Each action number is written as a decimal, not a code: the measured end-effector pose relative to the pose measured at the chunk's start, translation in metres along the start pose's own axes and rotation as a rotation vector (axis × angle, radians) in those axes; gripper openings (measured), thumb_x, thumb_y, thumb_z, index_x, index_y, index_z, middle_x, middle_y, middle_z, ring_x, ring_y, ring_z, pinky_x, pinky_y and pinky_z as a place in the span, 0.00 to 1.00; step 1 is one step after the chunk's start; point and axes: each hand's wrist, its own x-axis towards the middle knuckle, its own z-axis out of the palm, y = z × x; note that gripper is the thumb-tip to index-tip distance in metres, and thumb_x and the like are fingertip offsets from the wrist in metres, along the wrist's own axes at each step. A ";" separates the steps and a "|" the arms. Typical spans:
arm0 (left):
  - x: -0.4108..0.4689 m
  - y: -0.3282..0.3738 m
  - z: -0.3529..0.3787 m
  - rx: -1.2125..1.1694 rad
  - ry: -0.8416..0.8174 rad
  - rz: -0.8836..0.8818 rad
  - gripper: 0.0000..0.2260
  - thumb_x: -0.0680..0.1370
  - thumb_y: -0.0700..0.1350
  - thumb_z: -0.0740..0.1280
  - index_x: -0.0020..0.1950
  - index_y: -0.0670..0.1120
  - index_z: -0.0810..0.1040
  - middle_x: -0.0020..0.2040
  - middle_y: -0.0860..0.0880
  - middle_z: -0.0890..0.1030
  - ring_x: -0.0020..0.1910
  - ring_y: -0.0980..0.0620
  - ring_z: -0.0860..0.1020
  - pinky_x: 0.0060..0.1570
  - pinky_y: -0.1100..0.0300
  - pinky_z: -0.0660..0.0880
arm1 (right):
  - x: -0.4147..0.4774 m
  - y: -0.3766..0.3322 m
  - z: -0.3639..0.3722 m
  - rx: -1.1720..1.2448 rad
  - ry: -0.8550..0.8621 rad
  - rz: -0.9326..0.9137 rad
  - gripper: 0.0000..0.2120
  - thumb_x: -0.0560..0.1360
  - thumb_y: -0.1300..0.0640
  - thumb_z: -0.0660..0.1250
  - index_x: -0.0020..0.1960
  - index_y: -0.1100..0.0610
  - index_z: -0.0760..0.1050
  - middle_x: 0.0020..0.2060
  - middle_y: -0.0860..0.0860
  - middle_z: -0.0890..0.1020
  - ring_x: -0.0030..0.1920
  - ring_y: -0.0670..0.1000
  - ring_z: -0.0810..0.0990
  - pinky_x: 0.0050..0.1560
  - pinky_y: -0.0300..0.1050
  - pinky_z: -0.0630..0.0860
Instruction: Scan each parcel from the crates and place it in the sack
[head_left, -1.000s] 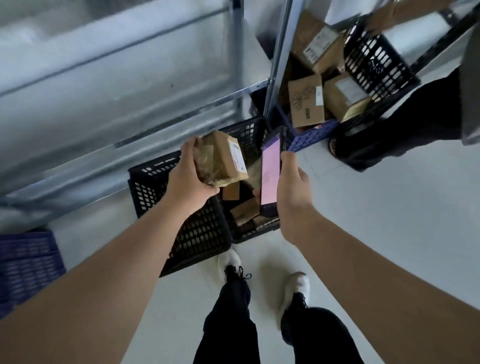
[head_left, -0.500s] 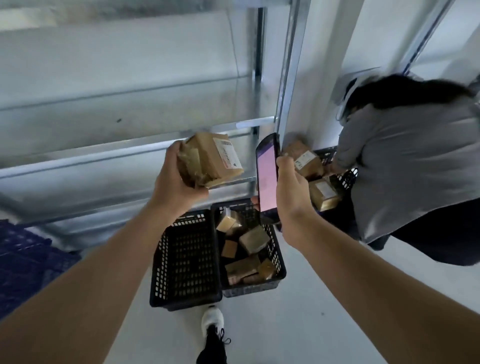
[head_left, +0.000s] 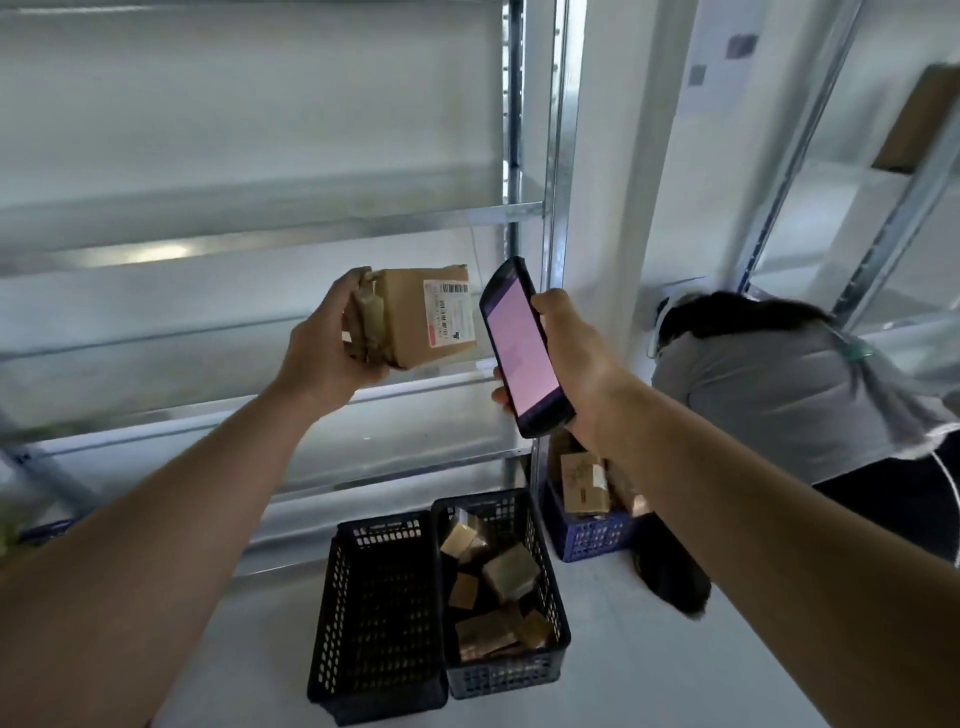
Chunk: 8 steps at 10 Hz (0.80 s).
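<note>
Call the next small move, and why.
Probably tilt the scanner so its top faces the barcode on the label. The left hand grips the parcel with the label showing, and the right hand holds the scanner just beside it, screen lit pink.

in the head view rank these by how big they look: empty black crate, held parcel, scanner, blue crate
1. empty black crate, largest even though it sits down on the floor
2-3. held parcel and scanner: they look about alike and both are close to the camera, so not ranked
4. blue crate, partly hidden
</note>
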 end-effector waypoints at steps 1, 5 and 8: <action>0.008 0.021 -0.021 0.004 0.025 0.012 0.50 0.66 0.26 0.81 0.80 0.56 0.67 0.63 0.45 0.77 0.47 0.45 0.84 0.35 0.72 0.77 | -0.018 -0.020 0.008 0.025 -0.020 -0.030 0.22 0.86 0.39 0.55 0.62 0.55 0.78 0.56 0.65 0.86 0.42 0.62 0.86 0.43 0.50 0.83; 0.023 0.053 -0.092 0.060 0.078 0.156 0.50 0.68 0.33 0.82 0.82 0.60 0.62 0.58 0.56 0.79 0.51 0.49 0.82 0.56 0.51 0.80 | -0.064 -0.050 0.031 0.203 -0.291 0.011 0.28 0.83 0.38 0.59 0.67 0.60 0.79 0.50 0.65 0.82 0.42 0.62 0.82 0.49 0.54 0.82; 0.028 0.067 -0.126 0.069 0.050 0.299 0.40 0.69 0.41 0.82 0.67 0.75 0.69 0.54 0.58 0.78 0.55 0.43 0.81 0.60 0.41 0.81 | -0.087 -0.058 0.035 0.102 -0.375 0.009 0.30 0.84 0.37 0.58 0.69 0.61 0.79 0.51 0.66 0.85 0.45 0.63 0.84 0.48 0.52 0.84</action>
